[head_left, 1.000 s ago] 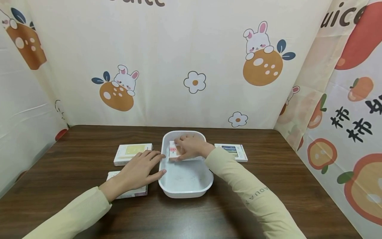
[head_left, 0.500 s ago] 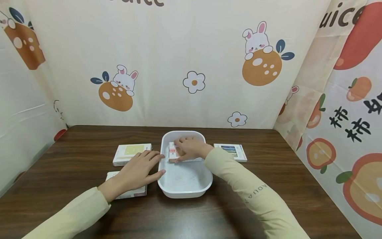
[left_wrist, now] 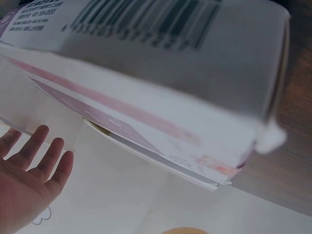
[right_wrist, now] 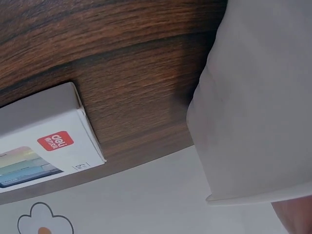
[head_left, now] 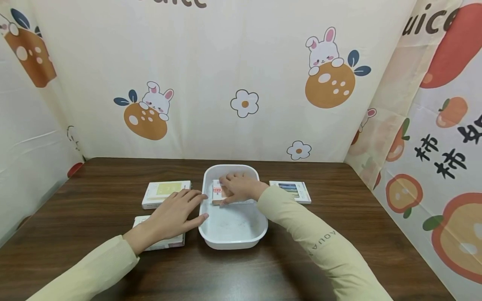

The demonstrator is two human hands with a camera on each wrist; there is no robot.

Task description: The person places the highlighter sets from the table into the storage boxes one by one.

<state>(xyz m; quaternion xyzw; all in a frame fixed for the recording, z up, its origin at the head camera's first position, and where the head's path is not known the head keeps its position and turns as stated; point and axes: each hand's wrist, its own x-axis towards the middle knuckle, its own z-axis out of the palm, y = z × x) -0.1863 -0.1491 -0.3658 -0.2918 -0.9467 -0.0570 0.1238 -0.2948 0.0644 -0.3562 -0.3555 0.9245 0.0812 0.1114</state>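
A white plastic tub (head_left: 233, 242) stands on the table before me. Inside its far half lies a small white box (head_left: 217, 189) with red print at its left end. From above, my right hand (head_left: 241, 187) grips this box, thumb at the near side and fingers over the far side; the hand covers much of its top. My left hand (head_left: 177, 213) spreads relaxed fingers to the tub's left rim and holds nothing. Under the left wrist is another white box (head_left: 171, 242), with a barcode facing the left wrist camera; the forearm partly hides it.
A white box with a yellow-green panel (head_left: 169, 190) lies left of the tub. To the right is a flat deli box (head_left: 295, 191) picturing coloured pens, its logo legible in the right wrist view. A printed cloth (head_left: 203, 117) hangs behind the brown table (head_left: 339, 234).
The small box in the tub sits very slightly lower than a second ago, my right hand still on it. My left hand stays at the rim.
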